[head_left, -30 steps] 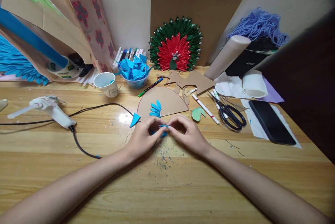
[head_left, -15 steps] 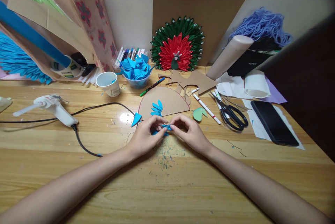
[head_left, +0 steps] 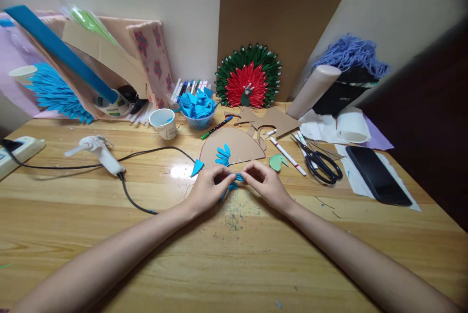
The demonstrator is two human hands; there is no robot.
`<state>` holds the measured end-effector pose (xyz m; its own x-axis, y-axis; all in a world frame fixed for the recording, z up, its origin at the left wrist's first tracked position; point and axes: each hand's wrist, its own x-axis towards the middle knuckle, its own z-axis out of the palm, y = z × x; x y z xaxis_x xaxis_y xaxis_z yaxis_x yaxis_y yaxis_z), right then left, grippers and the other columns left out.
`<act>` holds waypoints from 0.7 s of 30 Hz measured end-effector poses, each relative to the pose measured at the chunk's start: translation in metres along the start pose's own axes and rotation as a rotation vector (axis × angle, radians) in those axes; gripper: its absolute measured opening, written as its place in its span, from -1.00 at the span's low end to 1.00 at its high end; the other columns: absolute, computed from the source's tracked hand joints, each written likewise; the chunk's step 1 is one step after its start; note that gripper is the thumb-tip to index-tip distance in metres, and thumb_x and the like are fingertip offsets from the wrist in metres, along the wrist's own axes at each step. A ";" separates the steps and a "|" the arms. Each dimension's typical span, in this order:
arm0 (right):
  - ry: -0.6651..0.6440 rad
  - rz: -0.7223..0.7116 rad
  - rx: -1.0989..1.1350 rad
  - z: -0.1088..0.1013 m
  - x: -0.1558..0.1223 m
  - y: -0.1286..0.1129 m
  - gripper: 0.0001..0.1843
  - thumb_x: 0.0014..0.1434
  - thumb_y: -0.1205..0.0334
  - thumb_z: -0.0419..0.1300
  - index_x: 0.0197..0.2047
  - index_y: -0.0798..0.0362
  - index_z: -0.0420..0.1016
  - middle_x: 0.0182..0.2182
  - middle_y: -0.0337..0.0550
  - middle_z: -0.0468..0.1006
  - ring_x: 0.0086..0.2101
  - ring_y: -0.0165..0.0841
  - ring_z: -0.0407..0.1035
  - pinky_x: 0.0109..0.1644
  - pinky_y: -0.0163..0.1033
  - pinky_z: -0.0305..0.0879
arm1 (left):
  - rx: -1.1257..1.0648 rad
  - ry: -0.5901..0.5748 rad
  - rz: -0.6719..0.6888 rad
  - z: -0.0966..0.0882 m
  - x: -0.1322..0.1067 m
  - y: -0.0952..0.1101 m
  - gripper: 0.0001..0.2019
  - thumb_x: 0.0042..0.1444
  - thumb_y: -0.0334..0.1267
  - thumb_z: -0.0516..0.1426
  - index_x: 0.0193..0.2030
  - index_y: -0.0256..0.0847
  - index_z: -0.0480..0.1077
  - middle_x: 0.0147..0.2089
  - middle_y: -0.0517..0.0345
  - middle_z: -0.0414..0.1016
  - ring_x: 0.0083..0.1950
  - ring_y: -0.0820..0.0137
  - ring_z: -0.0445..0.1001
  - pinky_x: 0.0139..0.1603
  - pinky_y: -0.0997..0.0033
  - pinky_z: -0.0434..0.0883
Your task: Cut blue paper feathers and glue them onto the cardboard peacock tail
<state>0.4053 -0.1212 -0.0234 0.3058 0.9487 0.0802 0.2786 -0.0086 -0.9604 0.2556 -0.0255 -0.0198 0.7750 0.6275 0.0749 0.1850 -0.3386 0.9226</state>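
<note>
Between my left hand [head_left: 212,185] and my right hand [head_left: 265,182], a small folded strip of blue paper [head_left: 239,177] is pinched at both ends by thumbs and fingers. More blue paper lies under the left fingers, partly hidden. Just beyond the hands is a cardboard half-disc [head_left: 234,143] with a purplish edge, and a fan of blue paper petals [head_left: 223,155] sits at its lower middle. A loose blue paper triangle [head_left: 197,167] rests left of my left hand. A green paper bird head [head_left: 278,162] lies beyond my right hand.
A glue gun [head_left: 100,154] with its cord lies left. A paper cup [head_left: 163,124] and a bowl of blue paper pieces [head_left: 198,120] stand behind. Scissors [head_left: 321,164], a white marker [head_left: 288,157] and a phone [head_left: 378,175] lie right. A red-green peacock [head_left: 249,79] leans at the back.
The head view has tilted up and turned slightly left, showing a power strip at left. Both hands keep the blue strip pinched, with the left fingers slightly shifted along it.
</note>
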 end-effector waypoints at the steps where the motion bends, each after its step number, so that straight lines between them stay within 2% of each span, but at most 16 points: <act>1: 0.016 0.002 -0.011 0.000 0.000 0.001 -0.82 0.14 0.13 0.15 -0.37 0.07 0.36 -0.47 -0.25 0.39 -0.43 -0.42 0.30 -0.34 -0.32 0.23 | 0.005 0.010 0.002 -0.001 -0.001 0.001 -0.78 0.13 -0.18 0.09 -0.35 -0.28 0.46 -0.39 0.11 0.50 -0.34 0.41 0.42 -0.30 0.46 0.32; 4: 0.069 0.004 -0.049 0.001 -0.004 0.001 -0.79 0.16 0.09 0.12 -0.36 0.07 0.35 -0.48 -0.25 0.38 -0.43 -0.41 0.30 -0.33 -0.31 0.24 | -0.008 0.071 -0.043 -0.012 -0.009 0.005 -0.76 0.12 -0.15 0.10 -0.39 -0.29 0.46 -0.42 0.12 0.49 -0.38 0.41 0.42 -0.36 0.48 0.31; 6: 0.071 -0.002 -0.063 0.003 -0.007 -0.002 -0.77 0.18 0.06 0.11 -0.36 0.06 0.34 -0.47 -0.24 0.38 -0.43 -0.41 0.31 -0.34 -0.30 0.25 | -0.021 0.128 -0.089 -0.027 -0.021 0.007 -0.74 0.11 -0.13 0.10 -0.40 -0.28 0.46 -0.41 0.11 0.51 -0.38 0.40 0.44 -0.37 0.49 0.31; 9: 0.004 -0.042 -0.092 0.016 -0.008 -0.014 -0.76 0.19 0.06 0.08 -0.35 0.05 0.35 -0.41 -0.20 0.41 -0.38 -0.38 0.33 -0.33 -0.30 0.27 | -0.019 0.244 -0.138 -0.060 -0.052 0.006 -0.73 0.09 -0.10 0.11 -0.41 -0.26 0.49 -0.38 0.10 0.54 -0.33 0.37 0.47 -0.34 0.49 0.32; 11: -0.059 -0.084 -0.131 0.035 -0.003 -0.027 -0.78 0.20 0.07 0.07 -0.31 0.05 0.36 -0.37 -0.17 0.43 -0.34 -0.36 0.35 -0.28 -0.28 0.29 | -0.023 0.366 -0.188 -0.086 -0.079 0.000 -0.73 0.05 -0.08 0.14 -0.40 -0.25 0.51 -0.37 0.09 0.56 -0.30 0.35 0.48 -0.32 0.48 0.33; 13: -0.137 -0.123 -0.161 0.062 0.006 -0.040 -0.80 0.19 0.09 0.06 -0.26 0.04 0.36 -0.34 -0.15 0.44 -0.32 -0.34 0.35 -0.24 -0.25 0.31 | -0.015 0.513 -0.262 -0.113 -0.106 -0.010 -0.72 0.00 -0.05 0.17 -0.40 -0.26 0.53 -0.38 0.08 0.57 -0.32 0.33 0.48 -0.34 0.47 0.34; 16: -0.240 -0.166 -0.184 0.117 0.028 -0.055 -0.78 0.16 0.10 0.07 -0.18 0.04 0.33 -0.27 -0.10 0.43 -0.28 -0.31 0.36 -0.21 -0.22 0.34 | -0.018 0.738 -0.385 -0.153 -0.141 -0.030 -0.67 -0.06 -0.01 0.19 -0.39 -0.28 0.54 -0.38 0.02 0.58 -0.34 0.28 0.50 -0.46 0.46 0.33; 17: -0.254 -0.189 -0.195 0.138 0.037 -0.059 -0.75 0.14 0.10 0.09 -0.15 0.05 0.32 -0.23 -0.07 0.43 -0.26 -0.30 0.36 -0.19 -0.20 0.34 | -0.016 0.814 -0.400 -0.166 -0.149 -0.038 -0.66 -0.07 0.00 0.19 -0.40 -0.30 0.54 -0.39 0.00 0.58 -0.35 0.27 0.50 -0.48 0.45 0.33; 19: -0.263 -0.242 -0.242 0.180 0.057 -0.065 -0.69 0.10 0.11 0.12 -0.11 0.08 0.31 -0.15 -0.01 0.42 -0.22 -0.26 0.36 -0.12 -0.15 0.32 | 0.005 0.921 -0.387 -0.189 -0.158 -0.052 -0.68 -0.08 -0.04 0.20 -0.40 -0.32 0.54 -0.37 -0.03 0.59 -0.33 0.27 0.51 -0.39 0.42 0.37; 21: -0.239 -0.262 -0.285 0.220 0.079 -0.070 -0.62 0.08 0.11 0.15 -0.06 0.11 0.30 -0.12 0.06 0.41 -0.17 -0.21 0.35 -0.10 -0.13 0.29 | 0.032 0.979 -0.355 -0.207 -0.159 -0.063 -0.68 -0.07 -0.06 0.18 -0.40 -0.34 0.53 -0.37 -0.07 0.59 -0.33 0.26 0.52 -0.38 0.39 0.39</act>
<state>0.2093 0.0236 -0.0085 -0.0176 0.9765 0.2149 0.5681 0.1867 -0.8015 -0.0042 0.0415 -0.0113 -0.1532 0.9842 0.0886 0.3333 -0.0329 0.9422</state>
